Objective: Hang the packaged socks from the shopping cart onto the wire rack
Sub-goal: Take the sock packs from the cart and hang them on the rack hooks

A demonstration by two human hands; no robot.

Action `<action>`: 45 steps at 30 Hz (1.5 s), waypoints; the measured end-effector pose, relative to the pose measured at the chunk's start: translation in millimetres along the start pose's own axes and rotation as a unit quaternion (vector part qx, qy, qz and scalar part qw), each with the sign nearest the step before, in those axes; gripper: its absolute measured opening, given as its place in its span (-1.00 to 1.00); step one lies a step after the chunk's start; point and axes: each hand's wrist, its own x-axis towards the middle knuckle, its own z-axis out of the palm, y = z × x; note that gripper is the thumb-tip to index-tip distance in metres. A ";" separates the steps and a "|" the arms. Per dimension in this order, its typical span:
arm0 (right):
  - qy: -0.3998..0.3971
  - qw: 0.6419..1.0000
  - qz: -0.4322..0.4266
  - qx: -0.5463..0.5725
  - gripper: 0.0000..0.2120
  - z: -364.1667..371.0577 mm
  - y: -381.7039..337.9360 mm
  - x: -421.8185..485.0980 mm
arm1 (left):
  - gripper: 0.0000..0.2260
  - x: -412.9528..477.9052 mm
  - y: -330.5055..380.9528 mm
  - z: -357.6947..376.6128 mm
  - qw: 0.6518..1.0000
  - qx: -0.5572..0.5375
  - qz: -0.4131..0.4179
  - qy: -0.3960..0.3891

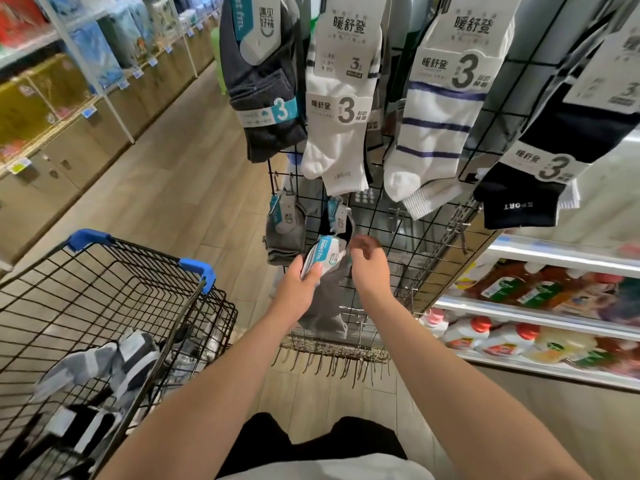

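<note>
Left hand (pixel 299 280) pinching sock pack (pixel 323 259) at wire rack (pixel 420 244)
Grip of right hand (pixel 367 261) unclear; hung socks (pixel 337 133) overhead, shopping cart (pixel 194 268) left

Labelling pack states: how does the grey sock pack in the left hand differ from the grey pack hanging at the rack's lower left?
The held pack is gripped at its label by the left hand; the hanging pack hangs from the wire rack, untouched. The held pack lies tilted; the hanging pack hangs upright. Both are grey socks with white-and-teal labels.
</note>
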 end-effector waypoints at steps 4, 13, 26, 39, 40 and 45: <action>-0.085 0.996 -0.010 0.022 -0.81 -8.3 2.7 -21.8 | -0.68 -1.4 13.2 1.0 1.000 -0.019 0.020 0.002; 0.019 0.997 -0.052 -0.059 -0.58 -2.5 -18.1 -22.4 | -0.65 14.1 36.7 8.2 0.999 -0.016 0.032 0.038; 0.029 0.997 -0.043 -0.048 -0.73 21.2 -21.6 10.3 | -0.65 52.6 34.4 8.5 0.997 -0.036 -0.014 0.067; 0.106 0.994 -0.031 -0.021 -0.74 44.9 -11.4 25.3 | -0.63 85.9 25.9 16.6 0.996 -0.033 0.042 0.071; 0.103 0.994 -0.027 -0.007 -0.71 44.8 -12.4 22.7 | -0.62 84.7 24.9 17.6 0.996 -0.044 0.041 0.064; 0.065 0.997 0.021 0.022 -0.71 41.8 -19.3 12.3 | -0.58 78.1 27.9 14.9 0.998 -0.043 0.022 0.050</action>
